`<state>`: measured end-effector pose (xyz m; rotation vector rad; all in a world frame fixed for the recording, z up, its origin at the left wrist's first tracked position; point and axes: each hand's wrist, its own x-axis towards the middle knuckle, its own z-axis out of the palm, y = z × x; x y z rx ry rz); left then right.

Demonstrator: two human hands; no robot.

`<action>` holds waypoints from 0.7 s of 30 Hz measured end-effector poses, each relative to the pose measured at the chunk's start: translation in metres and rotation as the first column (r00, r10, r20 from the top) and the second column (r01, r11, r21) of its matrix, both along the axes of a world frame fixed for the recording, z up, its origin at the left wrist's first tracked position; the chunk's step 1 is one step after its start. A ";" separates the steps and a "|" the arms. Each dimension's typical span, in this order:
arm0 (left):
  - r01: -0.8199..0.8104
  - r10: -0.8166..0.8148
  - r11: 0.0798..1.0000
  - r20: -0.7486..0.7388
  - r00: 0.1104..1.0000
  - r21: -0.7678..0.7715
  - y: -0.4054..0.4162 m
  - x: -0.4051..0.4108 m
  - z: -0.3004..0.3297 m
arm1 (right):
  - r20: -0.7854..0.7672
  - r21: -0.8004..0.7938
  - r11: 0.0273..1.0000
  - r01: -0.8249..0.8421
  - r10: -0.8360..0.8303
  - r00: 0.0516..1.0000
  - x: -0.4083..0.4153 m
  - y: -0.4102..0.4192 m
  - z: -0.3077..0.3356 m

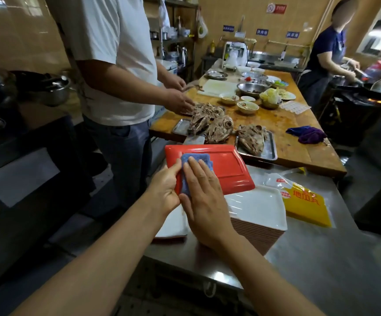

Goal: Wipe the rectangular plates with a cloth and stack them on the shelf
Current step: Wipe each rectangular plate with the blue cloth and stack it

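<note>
Fingers (pixel 198 172) of the right hand (pixel 204 201) laid out straight and flat on a blue cloth (pixel 196 159), pressing it down onto the left part of a red rectangular plate (pixel 228 166). Left hand (pixel 165 187) at the plate's left edge, thumb curled over the rim beside the cloth, the remaining fingers hidden beneath the plate, holding it up. Plate tilted, raised above a tall stack of white rectangular plates (pixel 260 206) standing on a steel bench (pixel 317 252). Another white plate (pixel 173 224) just left of the stack, partly hidden by the arms. Right of the stack, a yellow printed bag (pixel 305 205) lying flat on the bench, with crumpled clear plastic (pixel 276 176) beside it.

Beyond, a wooden bench (pixel 296 142) loaded with metal trays (pixel 269 151) of cooked meat, small bowls (pixel 247 107), a steel mixing bowl (pixel 252 87), a white cutting board (pixel 216 87) and a purple rag (pixel 306 134) near its right edge. A person in a white shirt (pixel 114 65) at the left of that bench, both hands on the meat. A second person in dark clothes (pixel 324 60) at the far right, by a stove with a dark pan (pixel 367 90). At the far left, a dark range with steel pots (pixel 52 87).
</note>
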<state>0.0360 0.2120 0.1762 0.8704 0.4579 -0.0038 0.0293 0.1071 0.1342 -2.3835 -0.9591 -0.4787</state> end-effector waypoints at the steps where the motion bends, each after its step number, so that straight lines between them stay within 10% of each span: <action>1: -0.016 0.016 1.000 0.013 1.000 0.016 0.003 -0.001 -0.002 | -0.013 -0.031 1.000 -0.003 0.002 1.000 0.005 0.002 0.002; 21: -0.152 0.138 0.980 0.110 0.984 0.130 0.114 -0.035 -0.021 | -0.298 0.202 0.953 0.226 -0.160 0.941 0.054 -0.003 -0.020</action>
